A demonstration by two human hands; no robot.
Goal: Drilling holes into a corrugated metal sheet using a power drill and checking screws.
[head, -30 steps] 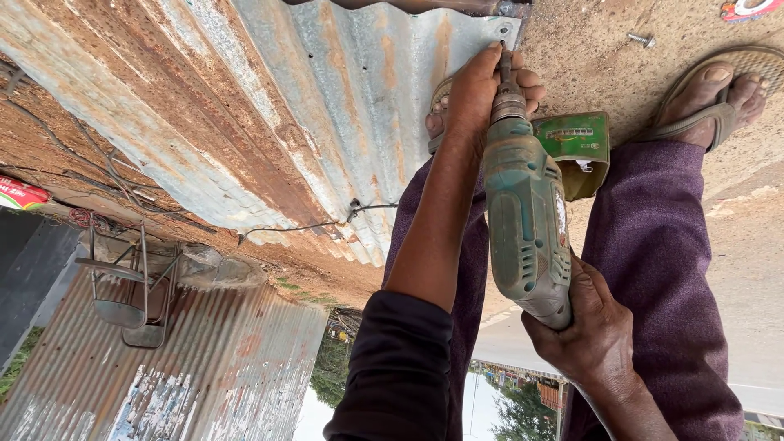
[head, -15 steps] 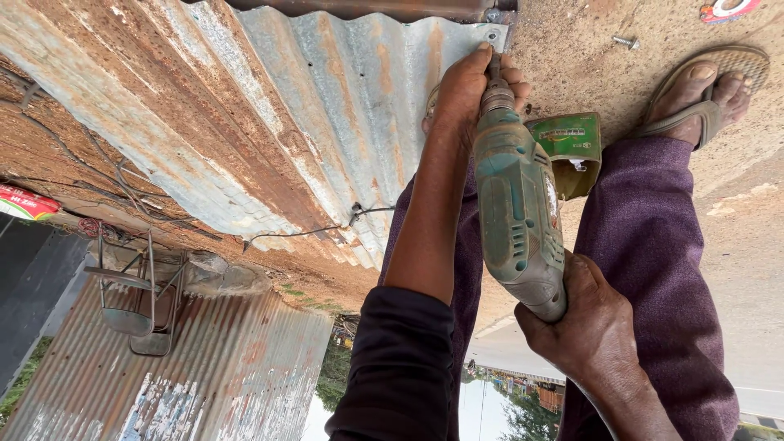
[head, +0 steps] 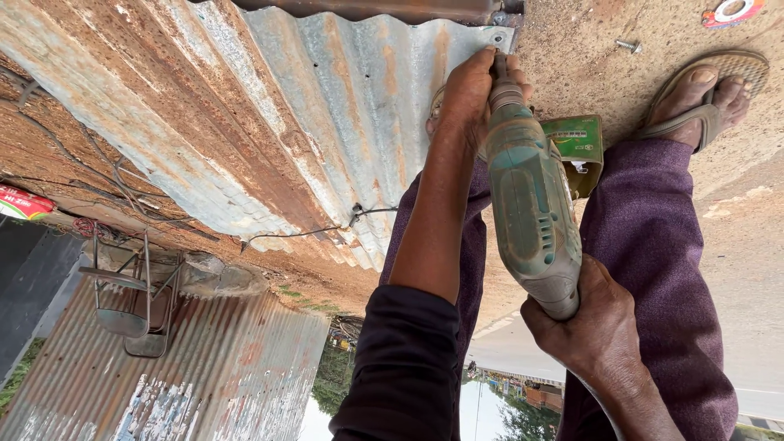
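The view is upside down, with the ground at the top. A worn green electric drill (head: 531, 212) points at the corner of a rusty corrugated metal sheet (head: 327, 122) lying on the dirt. My left hand (head: 467, 91) wraps around the drill's front end, right at the sheet's edge. My right hand (head: 592, 327) grips the drill's handle at the back. The bit's tip is hidden by my left hand. A small green box (head: 578, 147) sits just behind the drill, by my purple trouser leg (head: 653, 269).
My foot in a sandal (head: 702, 98) stands on the sandy ground, with a loose screw (head: 629, 45) and a round disc (head: 735, 10) nearby. A thin wire (head: 359, 216) crosses the sheet. A metal chair frame (head: 131, 302) and another corrugated sheet (head: 212, 367) lie beyond.
Both hands keep their grip on the drill. The drill and my left hand have edged slightly toward the sheet's corner, and the view has shifted a little.
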